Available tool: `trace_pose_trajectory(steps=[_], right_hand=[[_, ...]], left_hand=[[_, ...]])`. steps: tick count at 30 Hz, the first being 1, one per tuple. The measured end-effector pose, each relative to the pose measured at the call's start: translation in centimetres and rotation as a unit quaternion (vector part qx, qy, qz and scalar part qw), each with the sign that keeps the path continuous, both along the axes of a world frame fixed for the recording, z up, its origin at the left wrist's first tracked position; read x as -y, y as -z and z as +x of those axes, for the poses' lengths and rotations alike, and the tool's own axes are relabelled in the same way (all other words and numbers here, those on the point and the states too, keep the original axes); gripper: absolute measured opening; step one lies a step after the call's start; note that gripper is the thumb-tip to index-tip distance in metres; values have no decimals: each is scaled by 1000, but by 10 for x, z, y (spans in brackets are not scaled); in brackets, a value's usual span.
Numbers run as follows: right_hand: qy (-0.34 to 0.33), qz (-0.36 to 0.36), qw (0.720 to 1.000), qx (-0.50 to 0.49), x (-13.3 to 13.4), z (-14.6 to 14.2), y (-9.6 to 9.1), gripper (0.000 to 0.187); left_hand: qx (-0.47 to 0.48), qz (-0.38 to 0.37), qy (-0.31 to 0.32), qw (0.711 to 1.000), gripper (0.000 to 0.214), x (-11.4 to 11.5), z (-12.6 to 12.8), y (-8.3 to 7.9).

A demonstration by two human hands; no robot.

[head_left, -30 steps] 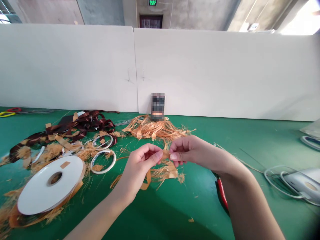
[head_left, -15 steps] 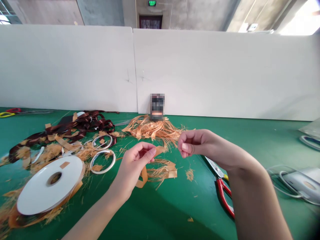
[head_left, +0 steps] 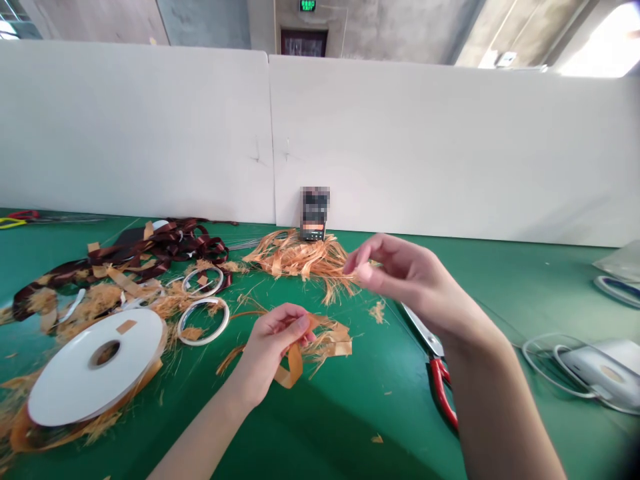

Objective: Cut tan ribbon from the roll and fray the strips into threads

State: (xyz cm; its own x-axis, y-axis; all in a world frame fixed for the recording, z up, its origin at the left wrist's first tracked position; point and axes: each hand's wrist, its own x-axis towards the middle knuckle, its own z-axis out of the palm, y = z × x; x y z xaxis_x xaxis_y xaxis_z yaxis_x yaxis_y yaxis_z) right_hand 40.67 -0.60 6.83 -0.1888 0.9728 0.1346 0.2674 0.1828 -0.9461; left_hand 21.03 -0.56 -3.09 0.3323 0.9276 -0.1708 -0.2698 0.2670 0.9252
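Note:
My left hand (head_left: 280, 350) is low at the middle, its thumb and fingers closed on a tan ribbon (head_left: 290, 369). A loop of the ribbon hangs below the fingers. Just behind lies a frayed ribbon piece (head_left: 339, 341) on the green table. Up and to the right, my right hand (head_left: 395, 270) hovers with its fingers curled toward the thumb. Anything pinched there is too fine or blurred to make out. Scissors with red handles (head_left: 443, 393) lie beside my right forearm, which partly covers them.
A white spool (head_left: 65, 373), white rings (head_left: 203, 321) and dark brown ribbon (head_left: 165, 250) crowd the left. Tan raffia-like strips (head_left: 300, 257) lie under a pixelated upright device (head_left: 315, 213) by the white partition (head_left: 425, 147). A white device with a cable (head_left: 607, 370) sits at right.
My left hand has moved down a little with the ribbon. My right hand has risen, away from the left, and its fingers have loosened slightly.

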Motion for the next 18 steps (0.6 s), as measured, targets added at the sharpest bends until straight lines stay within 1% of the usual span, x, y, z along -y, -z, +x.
trace_pose_trajectory(steps=[1,3,4,6,7,8,10,11,13,15,16,18], right_hand=[[-13,-1,998,59,1,0,1,30],[-31,-7,984,174,1,0,3,39],[-26,-3,975,222,2,-1,4,35],[8,21,957,289,2,-3,7,15],[29,35,951,305,1,-5,9,15],[47,44,949,308,1,-6,9,22],[76,42,962,260,0,-8,8,32],[83,30,974,209,1,-9,7,33],[82,9,994,75,1,-10,4,33],[72,6,996,-52,2,-10,0,31],[67,12,993,-96,2,-10,-2,31],[65,29,988,-139,0,-9,-4,31]], left_hand=[[24,-9,8,1000,18,-1,-2,3],[63,-19,15,998,17,-3,-5,8],[75,-23,18,997,17,-4,-6,9],[85,-33,30,995,16,-4,-6,12],[86,-37,35,995,17,-3,-6,13],[84,-40,39,995,20,-2,-5,14],[80,-43,42,995,24,-1,-3,17],[79,-45,41,995,25,0,-2,18],[77,-49,41,995,25,1,-1,20],[72,-49,45,995,24,1,0,22],[69,-47,46,995,24,1,1,22],[59,-42,48,996,23,0,1,23]])
